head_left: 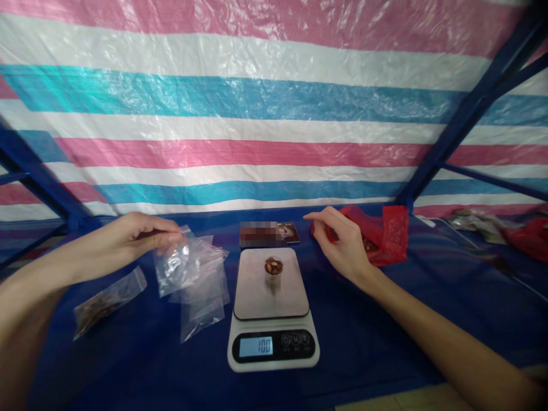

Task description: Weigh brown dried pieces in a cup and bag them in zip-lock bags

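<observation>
**Two hands flank a scale reading 100**

The left hand point(128, 235) has its fingers point(165, 238) pinched shut on the top edge of a clear plastic bag point(188, 268), held over more bags on the blue worktop point(385, 331). The right hand point(340, 242) hovers beside a red bag point(385, 231), fingers loosely curled, forefinger extended, gripping nothing. Between them, a small cup of nuts point(273, 269) sits on the kitchen scale point(272, 311), whose display point(256, 346) shows 100.
</observation>
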Motion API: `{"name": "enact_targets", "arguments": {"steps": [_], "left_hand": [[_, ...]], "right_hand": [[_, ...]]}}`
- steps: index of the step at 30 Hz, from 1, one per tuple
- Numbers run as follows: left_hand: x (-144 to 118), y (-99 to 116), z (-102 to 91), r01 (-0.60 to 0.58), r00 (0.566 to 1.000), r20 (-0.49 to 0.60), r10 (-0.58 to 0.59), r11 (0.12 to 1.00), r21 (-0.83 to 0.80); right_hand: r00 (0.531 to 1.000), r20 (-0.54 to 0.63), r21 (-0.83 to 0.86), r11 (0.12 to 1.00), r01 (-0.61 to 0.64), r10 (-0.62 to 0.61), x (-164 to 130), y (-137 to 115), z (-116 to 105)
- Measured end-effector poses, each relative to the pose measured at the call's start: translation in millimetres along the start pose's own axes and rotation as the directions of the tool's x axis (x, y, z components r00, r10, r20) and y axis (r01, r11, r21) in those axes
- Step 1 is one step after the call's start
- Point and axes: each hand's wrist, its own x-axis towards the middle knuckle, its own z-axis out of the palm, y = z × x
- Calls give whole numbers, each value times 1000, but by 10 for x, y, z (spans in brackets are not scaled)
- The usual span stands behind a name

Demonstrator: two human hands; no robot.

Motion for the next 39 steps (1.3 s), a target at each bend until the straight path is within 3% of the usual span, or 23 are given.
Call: {"name": "enact_targets", "arguments": {"steps": [2,6,10,13,15,18,21,24,27,32,35,39], "left_hand": [[141,244,-95,-13,997,75,22,993,-118],[427,686,-66,-118,989,-107,100,976,-184],[709,951,116,-107,989,-122,80,966,-234],[930,1048,193,-134,989,30,144,968,-213],[1060,1088,198,-179,975,108,196,972,-152],[1182,1135,168,-219,962,145,230,972,-88],[1207,1163,125,-187,964,177,199,979,-81],[1191,1146,82,-163,967,183,177,983,-88],[1201,1059,45,-156,967,190,172,983,-96],[1281,803,19,-127,964,204,169,971,-204],[1329,702,46,-109,961,214,173,953,-282],[1392,678,106,-125,946,257,196,955,-267]], "right_hand": [[999,-31,-2,1000,-16,16,10,-4,-7],[995,-73,35,998,-58,60,28,-16,9],[995,-43,130,988,-84,90,130,-125,44],[985,118,262,953,-152,125,379,-297,65],[932,347,298,930,-217,107,631,-415,81],[803,595,258,936,-240,42,1034,-510,112],[721,692,259,945,-201,-36,1320,-478,143],[639,766,296,924,-242,-77,1430,-402,181],[630,773,335,892,-302,-77,1428,-338,235],[692,722,322,879,-353,14,1373,-193,292],[686,726,329,853,-406,46,1356,-118,326],[665,747,421,778,-467,-5,1338,-133,403]]}}
